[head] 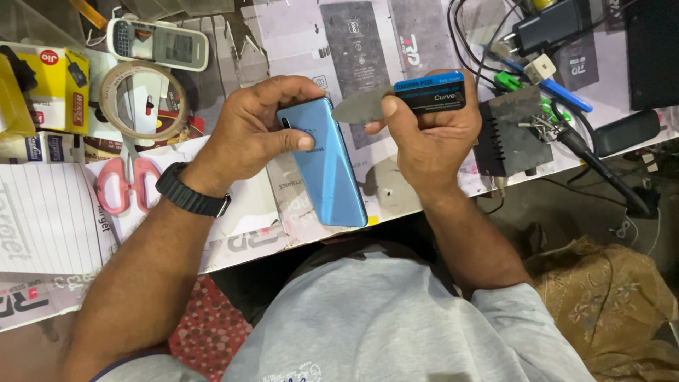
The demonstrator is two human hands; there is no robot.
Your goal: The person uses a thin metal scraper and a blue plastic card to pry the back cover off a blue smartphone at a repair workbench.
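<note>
At the far left of the tabletop [297,212] we see a yellow box [53,88], then a roll of clear tape [143,99] with an old keypad phone [157,44] above it and pink-handled scissors [129,180] below. Next comes our left hand [254,131], a black wristwatch [189,192] on its wrist. Its fingers are closed around the upper end of a blue smartphone [327,166], thumb pressed on the glossy back, the phone held tilted above the tabletop's near edge with its lower end pointing toward us. Just to the right, our right hand [431,131] grips a thin metal prying tool [362,107] by its blue and black handle, fingers wrapped tight. The grey blade points left and meets the phone's upper right edge. Farther right sit a dark metal block [506,134], a white plug [541,68] and tangled black cables [601,166].
</note>
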